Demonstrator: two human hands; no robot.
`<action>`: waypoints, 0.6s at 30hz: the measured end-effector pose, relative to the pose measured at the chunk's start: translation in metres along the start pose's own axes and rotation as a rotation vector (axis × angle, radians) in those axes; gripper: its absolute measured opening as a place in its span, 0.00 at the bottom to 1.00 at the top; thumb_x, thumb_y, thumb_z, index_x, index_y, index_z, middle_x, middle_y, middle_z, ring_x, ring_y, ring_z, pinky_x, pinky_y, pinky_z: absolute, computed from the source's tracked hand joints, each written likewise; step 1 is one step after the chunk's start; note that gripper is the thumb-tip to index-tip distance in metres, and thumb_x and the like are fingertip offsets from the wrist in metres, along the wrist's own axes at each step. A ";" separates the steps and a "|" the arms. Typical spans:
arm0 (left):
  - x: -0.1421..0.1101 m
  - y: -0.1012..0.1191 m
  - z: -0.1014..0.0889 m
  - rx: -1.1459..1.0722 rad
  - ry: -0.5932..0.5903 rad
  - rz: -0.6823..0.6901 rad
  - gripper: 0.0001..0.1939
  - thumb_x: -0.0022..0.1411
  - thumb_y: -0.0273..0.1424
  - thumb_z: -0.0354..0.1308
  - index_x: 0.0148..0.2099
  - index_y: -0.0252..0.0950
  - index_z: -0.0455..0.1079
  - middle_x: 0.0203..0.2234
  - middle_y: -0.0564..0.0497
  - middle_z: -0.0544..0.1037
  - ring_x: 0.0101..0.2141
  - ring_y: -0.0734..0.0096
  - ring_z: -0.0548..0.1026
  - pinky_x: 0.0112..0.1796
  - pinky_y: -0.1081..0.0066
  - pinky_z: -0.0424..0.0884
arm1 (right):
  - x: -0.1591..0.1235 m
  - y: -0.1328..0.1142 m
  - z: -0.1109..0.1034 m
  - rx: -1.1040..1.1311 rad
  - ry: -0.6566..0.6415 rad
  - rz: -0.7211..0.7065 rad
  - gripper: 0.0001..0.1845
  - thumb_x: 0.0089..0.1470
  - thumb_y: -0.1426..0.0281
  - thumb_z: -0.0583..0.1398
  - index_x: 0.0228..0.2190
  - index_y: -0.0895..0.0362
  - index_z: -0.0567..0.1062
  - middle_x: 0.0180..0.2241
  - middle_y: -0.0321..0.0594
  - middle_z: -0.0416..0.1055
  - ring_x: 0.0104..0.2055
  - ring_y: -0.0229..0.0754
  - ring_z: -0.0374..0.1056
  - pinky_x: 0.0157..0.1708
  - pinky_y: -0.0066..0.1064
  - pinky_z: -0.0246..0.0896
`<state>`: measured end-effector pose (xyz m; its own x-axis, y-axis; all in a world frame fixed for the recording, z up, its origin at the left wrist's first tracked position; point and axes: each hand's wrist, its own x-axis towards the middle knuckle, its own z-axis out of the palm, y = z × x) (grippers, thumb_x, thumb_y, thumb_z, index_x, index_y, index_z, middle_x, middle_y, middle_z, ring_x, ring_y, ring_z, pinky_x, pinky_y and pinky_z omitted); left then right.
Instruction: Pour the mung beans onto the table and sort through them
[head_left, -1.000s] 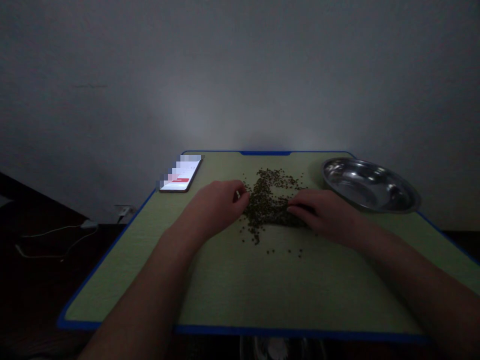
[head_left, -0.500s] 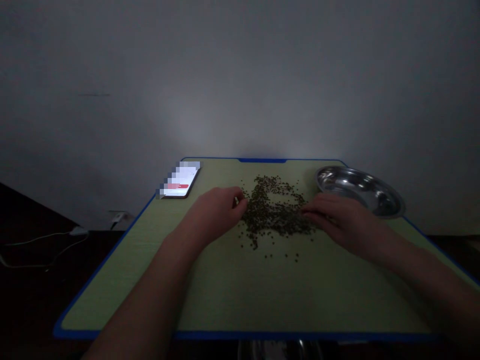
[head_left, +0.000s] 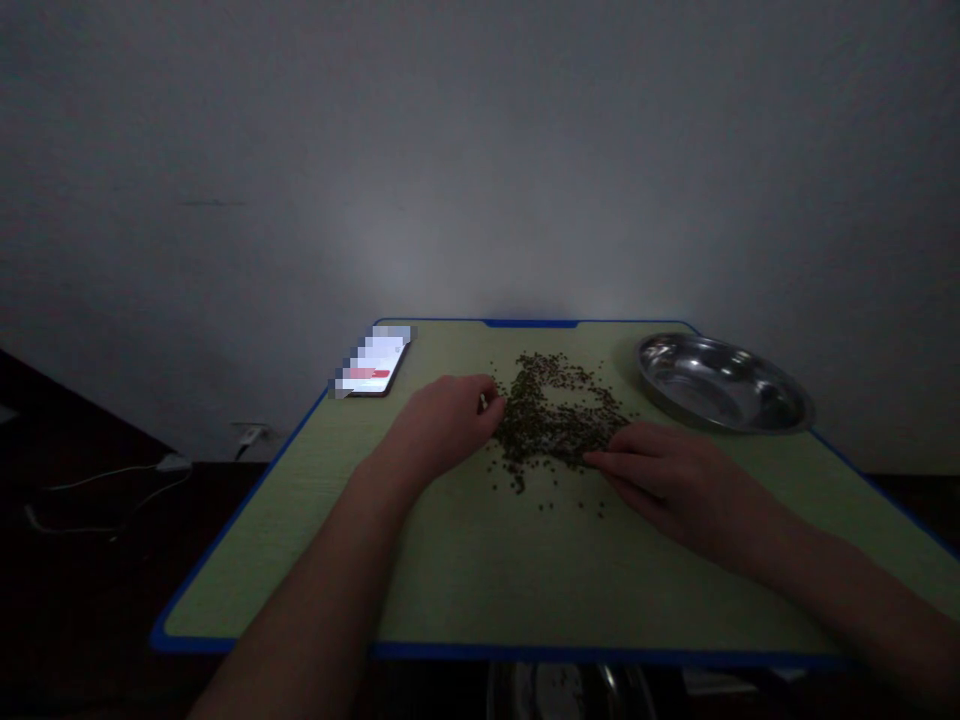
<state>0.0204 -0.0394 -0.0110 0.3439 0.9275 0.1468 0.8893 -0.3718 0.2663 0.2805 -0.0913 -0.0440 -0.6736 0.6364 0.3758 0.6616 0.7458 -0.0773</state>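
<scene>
A loose patch of small dark round seeds (head_left: 559,425) lies spread on the pale green tabletop (head_left: 495,590), with stray ones scattered in front. My left hand (head_left: 454,420) rests at the patch's left edge, its fingers curled towards the thumb; a small pale spot shows in the gap, and I cannot make out what it holds. On the other side, my right hand (head_left: 667,475) lies low, its fingers stretched out and its fingertips at the near right edge of the seeds. The thumb sits below, slightly apart from the fingers.
A shiny oval metal basin (head_left: 720,385) stands at the back right. A lit phone (head_left: 379,360) lies at the back left. Below the table's blue front edge (head_left: 435,651) shows another metal vessel (head_left: 566,690). A plugged-in charger (head_left: 251,436) and cables are left of the table.
My right hand has moved nearer to me and slightly left along the seeds, its fingers straighter. My left hand stays at the left edge. The whole view has shifted slightly.
</scene>
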 end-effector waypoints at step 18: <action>-0.001 0.003 -0.004 0.003 -0.019 0.013 0.16 0.64 0.38 0.47 0.37 0.37 0.74 0.30 0.46 0.80 0.28 0.68 0.74 0.30 0.69 0.63 | -0.003 -0.002 -0.020 0.134 -0.014 0.132 0.13 0.61 0.72 0.52 0.41 0.57 0.76 0.34 0.43 0.72 0.35 0.42 0.69 0.34 0.34 0.64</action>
<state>0.0219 -0.0416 -0.0068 0.3614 0.9231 0.1317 0.8856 -0.3840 0.2612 0.2875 -0.0989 -0.0267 -0.5890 0.7324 0.3416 0.6954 0.6746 -0.2476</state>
